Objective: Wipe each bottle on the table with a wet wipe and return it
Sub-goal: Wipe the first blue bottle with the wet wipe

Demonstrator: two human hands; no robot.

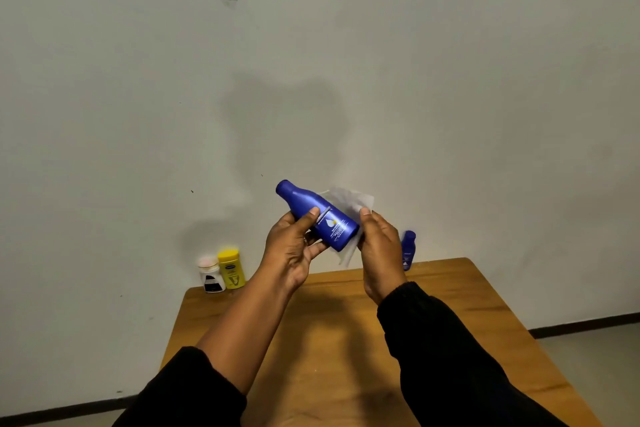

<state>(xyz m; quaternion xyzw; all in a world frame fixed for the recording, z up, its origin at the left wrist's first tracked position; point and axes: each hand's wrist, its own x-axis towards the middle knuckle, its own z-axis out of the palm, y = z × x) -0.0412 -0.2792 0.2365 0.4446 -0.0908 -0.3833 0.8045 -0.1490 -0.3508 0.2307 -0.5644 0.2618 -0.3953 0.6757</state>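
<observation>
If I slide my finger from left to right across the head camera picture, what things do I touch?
White bottle → yellow bottle → left hand → big blue bottle → wet wipe → right hand → small blue bottle.

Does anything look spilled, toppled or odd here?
Nothing stands out. White bottle, yellow bottle and small blue bottle stand upright on the table; the large blue bottle tilts only because the left hand holds it against the wipe in the right hand.
</observation>
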